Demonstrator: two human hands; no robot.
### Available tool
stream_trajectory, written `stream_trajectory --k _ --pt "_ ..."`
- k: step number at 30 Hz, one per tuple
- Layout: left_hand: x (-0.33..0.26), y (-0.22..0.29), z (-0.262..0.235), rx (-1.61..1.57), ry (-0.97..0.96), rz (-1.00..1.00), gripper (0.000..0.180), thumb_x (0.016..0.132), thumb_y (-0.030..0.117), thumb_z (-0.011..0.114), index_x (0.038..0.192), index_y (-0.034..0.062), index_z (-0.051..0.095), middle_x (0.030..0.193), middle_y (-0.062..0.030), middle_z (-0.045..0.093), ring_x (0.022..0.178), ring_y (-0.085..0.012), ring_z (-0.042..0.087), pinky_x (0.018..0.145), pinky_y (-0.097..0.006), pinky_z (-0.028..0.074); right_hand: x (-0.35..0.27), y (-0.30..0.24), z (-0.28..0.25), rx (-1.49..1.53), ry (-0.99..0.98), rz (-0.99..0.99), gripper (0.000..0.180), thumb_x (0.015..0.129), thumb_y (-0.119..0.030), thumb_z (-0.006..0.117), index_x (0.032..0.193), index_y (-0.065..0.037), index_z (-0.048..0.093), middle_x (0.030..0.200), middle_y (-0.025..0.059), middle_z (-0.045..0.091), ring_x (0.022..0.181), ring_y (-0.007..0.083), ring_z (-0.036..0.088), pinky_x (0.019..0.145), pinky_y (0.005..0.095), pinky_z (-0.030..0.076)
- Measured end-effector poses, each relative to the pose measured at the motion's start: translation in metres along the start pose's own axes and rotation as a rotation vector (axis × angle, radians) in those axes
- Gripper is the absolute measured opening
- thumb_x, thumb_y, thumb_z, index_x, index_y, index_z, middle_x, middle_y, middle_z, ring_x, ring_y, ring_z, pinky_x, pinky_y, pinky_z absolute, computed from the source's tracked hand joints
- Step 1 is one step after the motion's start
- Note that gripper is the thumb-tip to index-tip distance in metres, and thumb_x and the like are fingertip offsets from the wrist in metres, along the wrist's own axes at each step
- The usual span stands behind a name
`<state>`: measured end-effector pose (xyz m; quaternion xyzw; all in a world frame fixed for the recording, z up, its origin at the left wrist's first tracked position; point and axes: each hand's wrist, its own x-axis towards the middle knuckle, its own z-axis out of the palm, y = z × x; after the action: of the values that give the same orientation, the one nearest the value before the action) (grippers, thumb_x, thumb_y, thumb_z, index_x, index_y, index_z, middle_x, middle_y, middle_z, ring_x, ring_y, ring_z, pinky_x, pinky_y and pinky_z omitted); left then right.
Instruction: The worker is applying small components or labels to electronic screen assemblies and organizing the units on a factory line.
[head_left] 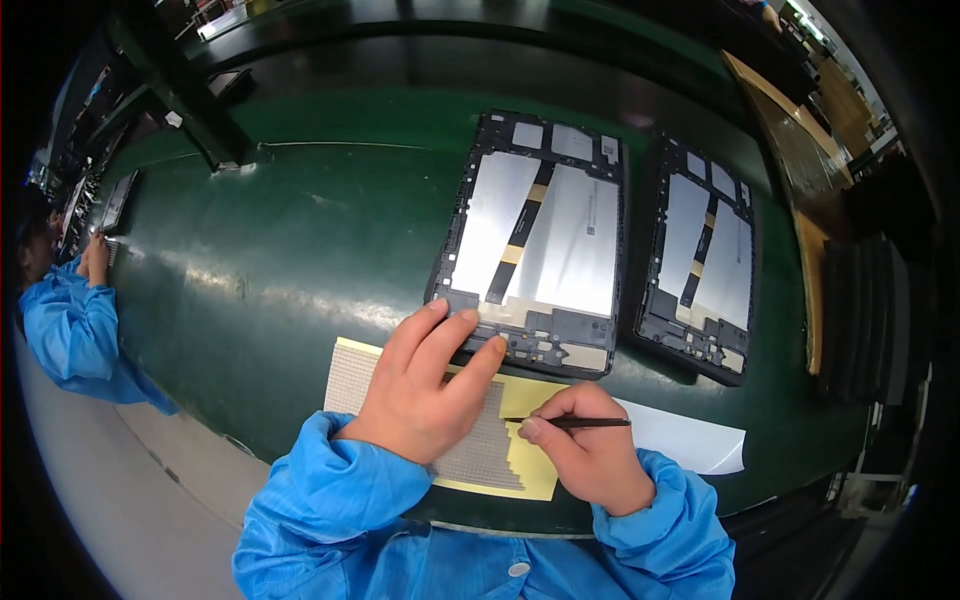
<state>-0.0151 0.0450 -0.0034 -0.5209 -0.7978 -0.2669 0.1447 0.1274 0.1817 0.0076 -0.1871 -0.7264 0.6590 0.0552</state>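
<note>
A dark green bench (pixel 300 230) fills the middle of the frame, glossy with light streaks, a black rail crossing its upper left. At the far left edge a co-worker (pixel 65 320) in a blue coat sits with hands raised near a flat dark device. In the lower middle, a yellow sheet (pixel 535 480) lies on the bench, most of it covered by a grid of small grey pieces. The left hand (pixel 425 385) lies flat and unclenched on this sheet, gripping nothing, its fingertips reaching up to touch the lower edge of the near tablet frame (pixel 535 240). That frame sits in the centre, open side up, showing silver panels and a black and gold ribbon. Just right of the left hand, the right hand (pixel 590 450) pinches a thin black tool (pixel 580 423), held level, its tip over the sheet. A white sheet (pixel 690 440) pokes out to the right of that hand. In the upper right lies a second tablet frame (pixel 700 260), just beside the first. Dark trays stack at the far right
</note>
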Motion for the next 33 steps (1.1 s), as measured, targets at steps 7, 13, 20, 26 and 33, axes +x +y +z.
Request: stream_trajectory --k 7,13,20,26,33 --pt "0.001 0.001 -0.006 -0.010 -0.033 -0.010 0.038 0.066 0.002 0.067 0.102 0.0109 0.067 0.112 -0.0145 0.057 0.107 -0.0371 0.052 0.089 -0.045 0.048 -0.011 -0.013 -0.015 0.380 0.111 -0.107 0.012 0.085 0.003 0.060 0.090 0.002 0.050 0.084 0.0138 0.062 0.079 0.0185 0.066 0.072 0.0278 0.054" --pt "0.000 -0.001 -0.007 -0.032 -0.040 -0.012 0.040 0.065 0.002 0.068 0.104 0.0119 0.066 0.112 -0.0142 0.056 0.108 -0.0372 0.051 0.090 -0.045 0.047 0.036 -0.034 -0.029 0.046 0.106 -0.216 0.012 0.085 0.001 0.060 0.089 0.000 0.049 0.082 0.0110 0.060 0.076 0.0170 0.065 0.069 0.0285 0.055" --pt "0.001 -0.002 -0.009 -0.068 -0.063 -0.018 0.041 0.064 0.002 0.069 0.104 0.0124 0.066 0.113 -0.0140 0.056 0.109 -0.0372 0.051 0.091 -0.044 0.047 0.040 -0.035 -0.032 -0.025 0.069 -0.178 0.012 0.085 -0.003 0.063 0.087 0.000 0.052 0.081 0.0087 0.060 0.076 0.0135 0.061 0.067 0.0259 0.051" --pt "0.001 -0.003 -0.008 -0.085 -0.071 -0.021 0.042 0.064 0.002 0.069 0.105 0.0124 0.066 0.113 -0.0142 0.055 0.109 -0.0374 0.050 0.092 -0.044 0.047 0.039 -0.031 -0.033 -0.001 0.064 -0.163 0.012 0.084 -0.004 0.066 0.088 0.000 0.055 0.082 0.0069 0.057 0.074 0.0104 0.056 0.065 0.0240 0.048" --pt "0.001 -0.002 -0.009 -0.085 -0.095 -0.027 0.043 0.064 0.002 0.071 0.105 0.0129 0.065 0.116 -0.0146 0.053 0.112 -0.0379 0.048 0.094 -0.044 0.046 0.036 -0.034 -0.031 -0.159 0.026 -0.224 0.014 0.081 0.001 0.067 0.085 -0.002 0.054 0.084 0.0076 0.058 0.075 0.0126 0.059 0.065 0.0244 0.049"
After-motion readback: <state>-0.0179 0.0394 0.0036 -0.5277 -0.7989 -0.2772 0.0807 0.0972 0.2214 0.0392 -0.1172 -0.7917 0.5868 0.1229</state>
